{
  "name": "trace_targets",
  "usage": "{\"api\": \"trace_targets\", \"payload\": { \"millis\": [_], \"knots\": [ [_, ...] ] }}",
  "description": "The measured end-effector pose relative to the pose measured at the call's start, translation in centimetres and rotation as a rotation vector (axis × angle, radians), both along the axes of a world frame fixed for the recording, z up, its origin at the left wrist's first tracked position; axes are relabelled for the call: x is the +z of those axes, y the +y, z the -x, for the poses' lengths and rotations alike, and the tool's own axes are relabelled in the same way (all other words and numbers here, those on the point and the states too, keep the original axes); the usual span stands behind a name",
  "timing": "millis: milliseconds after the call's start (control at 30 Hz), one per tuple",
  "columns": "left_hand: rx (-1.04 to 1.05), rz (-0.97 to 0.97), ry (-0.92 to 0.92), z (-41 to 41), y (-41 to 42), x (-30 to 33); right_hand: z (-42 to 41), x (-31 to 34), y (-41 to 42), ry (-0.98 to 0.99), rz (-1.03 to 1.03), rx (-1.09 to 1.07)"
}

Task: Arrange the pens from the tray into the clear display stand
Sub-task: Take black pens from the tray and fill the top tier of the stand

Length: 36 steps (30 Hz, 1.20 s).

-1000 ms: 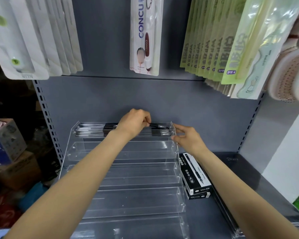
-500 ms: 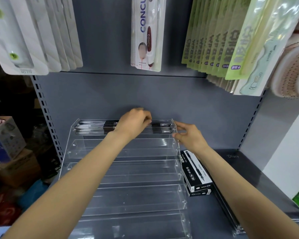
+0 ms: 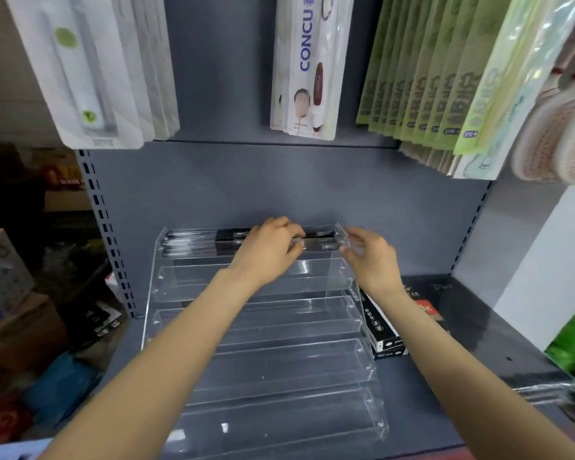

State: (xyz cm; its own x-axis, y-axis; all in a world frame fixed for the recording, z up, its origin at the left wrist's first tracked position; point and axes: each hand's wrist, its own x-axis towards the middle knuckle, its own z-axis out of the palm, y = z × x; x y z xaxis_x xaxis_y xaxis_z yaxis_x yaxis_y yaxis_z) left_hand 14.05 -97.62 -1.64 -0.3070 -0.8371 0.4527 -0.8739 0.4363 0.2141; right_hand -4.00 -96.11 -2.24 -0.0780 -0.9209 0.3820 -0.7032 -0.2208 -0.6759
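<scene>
Clear acrylic stepped display stand (image 3: 259, 370) with several long troughs sits on grey metal shelf (image 3: 478, 330); only its top rear trough holds black-and-clear slim plastic pens (image 3: 200, 242), lying lengthwise in a row, lower tiers bare. Left hand (image 3: 268, 252) at middle of that top trough, fingers curled down over the pens there, seems to pinch one or a few, exact count hidden by the knuckles. Right hand (image 3: 372, 257) at the stand's right end wall by the top trough, fingers loosely spread and bent, touching the wall or just off it, can't tell; holds nothing. Black cardboard pen boxes (image 3: 380, 330) stacked just right of the stand. Judgement: pens light, stiff, smooth and round, so they'll roll and slip; best pinched mid-barrel, kept level, laid parallel. Stand itself looks rigid but light and slick, likely to slide when pushed, so bracing the end wall makes sense.
</scene>
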Motion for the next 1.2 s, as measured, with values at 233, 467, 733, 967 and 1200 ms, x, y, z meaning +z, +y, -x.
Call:
{"api": "trace_targets", "payload": {
  "millis": [233,467,733,967,1200],
  "knots": [
    [-0.030,0.134,0.356,-2.2,6.0,-0.7,-4.4,-0.1,6.1,-0.011,0.078,0.089],
    [0.134,0.101,0.397,-5.8,15.0,-2.5,-8.3,-3.0,13.2,0.007,0.005,0.199],
    [0.435,-0.165,0.356,-14.7,27.6,-8.7,-16.7,-9.2,22.7,0.095,-0.247,0.444],
    [0.610,-0.403,0.415,-25.8,35.5,-15.0,-26.9,-13.8,27.9,0.142,-0.370,0.618],
    [0.643,-0.451,0.359,-37.3,36.9,-17.6,-38.1,-16.4,28.7,0.210,-0.479,0.644]
  ]
}}
